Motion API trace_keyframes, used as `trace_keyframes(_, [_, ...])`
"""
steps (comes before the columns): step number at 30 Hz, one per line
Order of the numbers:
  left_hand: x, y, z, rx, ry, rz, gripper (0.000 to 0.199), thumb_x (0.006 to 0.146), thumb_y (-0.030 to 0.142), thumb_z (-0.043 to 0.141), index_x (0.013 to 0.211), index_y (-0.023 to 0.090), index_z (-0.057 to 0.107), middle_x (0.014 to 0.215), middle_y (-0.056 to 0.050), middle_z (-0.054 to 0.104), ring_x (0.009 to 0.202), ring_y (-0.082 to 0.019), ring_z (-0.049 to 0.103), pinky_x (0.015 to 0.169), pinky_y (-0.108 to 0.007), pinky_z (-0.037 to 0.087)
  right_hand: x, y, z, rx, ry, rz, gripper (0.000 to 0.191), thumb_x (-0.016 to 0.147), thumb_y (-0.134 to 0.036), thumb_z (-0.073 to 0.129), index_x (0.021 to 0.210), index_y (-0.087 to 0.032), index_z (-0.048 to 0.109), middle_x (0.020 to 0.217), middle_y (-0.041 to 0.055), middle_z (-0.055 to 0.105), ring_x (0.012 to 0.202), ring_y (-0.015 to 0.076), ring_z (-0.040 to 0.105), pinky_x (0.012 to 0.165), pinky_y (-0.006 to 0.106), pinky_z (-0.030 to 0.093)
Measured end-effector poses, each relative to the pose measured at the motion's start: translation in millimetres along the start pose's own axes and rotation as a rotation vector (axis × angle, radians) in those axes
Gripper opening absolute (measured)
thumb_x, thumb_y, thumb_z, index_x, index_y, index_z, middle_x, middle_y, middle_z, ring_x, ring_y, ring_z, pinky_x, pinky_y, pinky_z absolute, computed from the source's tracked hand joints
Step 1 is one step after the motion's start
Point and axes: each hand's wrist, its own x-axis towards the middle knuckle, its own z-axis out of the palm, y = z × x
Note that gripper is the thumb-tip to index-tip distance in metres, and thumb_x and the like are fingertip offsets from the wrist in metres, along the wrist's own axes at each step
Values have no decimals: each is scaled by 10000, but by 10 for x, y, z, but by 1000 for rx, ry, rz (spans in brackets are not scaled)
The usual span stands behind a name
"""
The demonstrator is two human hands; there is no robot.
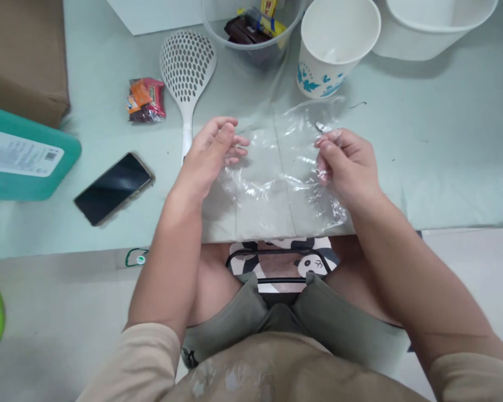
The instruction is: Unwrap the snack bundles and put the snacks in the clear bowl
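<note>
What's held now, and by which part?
Right grip seems to pinch the clear plastic bag at its right side, perhaps with something thin; left grip looks open.

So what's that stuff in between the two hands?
Between the left hand and the right hand there's crinkled clear plastic, maybe a bag, spread over the pale green tablecloth. The head view shows it.
</note>
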Motion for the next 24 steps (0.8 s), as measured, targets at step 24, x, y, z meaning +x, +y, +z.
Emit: trace_keyframes(24, [49,-27,23,152,169,-20,262,959,479,637,845,243,653,562,37,567,368,-68,338,368,-267,171,103,223,-109,60,100,36,416,924,-694,607,1005,-285,594,623,-40,438,440,103,367,415,275,268])
